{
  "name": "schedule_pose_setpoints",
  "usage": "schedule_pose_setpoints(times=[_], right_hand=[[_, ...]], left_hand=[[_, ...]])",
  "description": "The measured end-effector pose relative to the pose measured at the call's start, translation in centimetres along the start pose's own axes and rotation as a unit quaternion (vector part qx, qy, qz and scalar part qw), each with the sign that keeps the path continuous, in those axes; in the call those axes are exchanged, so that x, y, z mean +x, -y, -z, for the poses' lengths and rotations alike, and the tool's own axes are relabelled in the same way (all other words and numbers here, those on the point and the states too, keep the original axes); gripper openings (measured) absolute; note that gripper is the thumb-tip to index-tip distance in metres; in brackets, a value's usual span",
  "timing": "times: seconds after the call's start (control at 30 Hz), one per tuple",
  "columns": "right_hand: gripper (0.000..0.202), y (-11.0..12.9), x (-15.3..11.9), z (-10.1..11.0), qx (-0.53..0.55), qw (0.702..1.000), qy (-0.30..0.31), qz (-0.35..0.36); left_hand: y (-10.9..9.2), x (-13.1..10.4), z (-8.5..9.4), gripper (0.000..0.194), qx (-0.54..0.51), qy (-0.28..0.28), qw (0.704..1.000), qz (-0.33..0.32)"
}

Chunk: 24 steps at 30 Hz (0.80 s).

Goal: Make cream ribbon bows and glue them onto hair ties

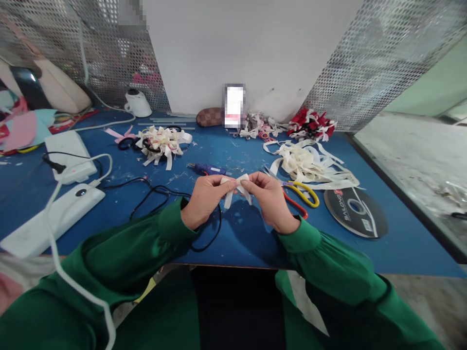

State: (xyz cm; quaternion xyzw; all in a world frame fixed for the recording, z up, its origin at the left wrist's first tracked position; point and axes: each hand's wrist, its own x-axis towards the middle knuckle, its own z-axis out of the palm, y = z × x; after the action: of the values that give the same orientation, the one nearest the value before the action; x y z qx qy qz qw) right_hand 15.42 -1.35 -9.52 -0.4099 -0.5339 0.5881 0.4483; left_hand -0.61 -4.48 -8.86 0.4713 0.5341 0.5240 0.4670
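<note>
Between my two hands is a small white ribbon bow (228, 199), its two tails hanging down. My left hand (206, 194) pinches the bow's left side between thumb and fingers. On the other side, my right hand (269, 197) pinches its right loop. Just behind my hands lies a blue glue gun (209, 169), partly hidden by my left fingers. Scissors with yellow and red handles (304, 193) rest beside my right hand, their blades partly behind it. A loose heap of cream ribbon (306, 163) lies farther right.
A black ribbon spool (355, 214) lies at the right. Piles of cream bows (162, 143) and red-and-white bows (312, 124) sit toward the back, near a lit phone (234, 104). White power banks or adapters (54, 218) and black cables (156, 192) occupy the left.
</note>
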Motion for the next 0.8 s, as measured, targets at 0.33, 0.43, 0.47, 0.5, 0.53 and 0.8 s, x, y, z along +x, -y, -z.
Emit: schedule_pose_setpoints(times=[0.33, 0.43, 0.47, 0.5, 0.53, 0.8], right_hand=[[0.025, 0.4, 0.1, 0.2, -0.053, 0.997, 0.037, 0.05], [0.019, 0.4, 0.1, 0.4, -0.066, 0.994, 0.027, 0.078], [0.018, 0.4, 0.1, 0.5, -0.07, 0.994, 0.018, 0.084], [0.017, 0.3, 0.2, 0.5, -0.073, 0.993, 0.008, 0.09], [0.016, 0.2, 0.2, 0.6, -0.076, 0.993, 0.003, 0.095], [0.022, -0.3, -0.3, 0.3, -0.112, 0.987, 0.011, 0.112]], left_hand=[[0.0, 0.1, 0.0, 0.032, -0.031, -0.005, 0.999, 0.037], [-0.1, -0.1, -0.1, 0.032, -0.007, 0.019, 0.999, 0.029], [-0.2, -0.1, -0.1, 0.032, 0.0, 0.034, 0.999, 0.029], [-0.3, -0.2, -0.2, 0.032, 0.009, 0.048, 0.998, 0.031], [-0.5, -0.3, -0.2, 0.032, 0.019, 0.06, 0.998, 0.032], [-1.3, -0.5, -0.4, 0.028, 0.058, 0.093, 0.992, 0.059]])
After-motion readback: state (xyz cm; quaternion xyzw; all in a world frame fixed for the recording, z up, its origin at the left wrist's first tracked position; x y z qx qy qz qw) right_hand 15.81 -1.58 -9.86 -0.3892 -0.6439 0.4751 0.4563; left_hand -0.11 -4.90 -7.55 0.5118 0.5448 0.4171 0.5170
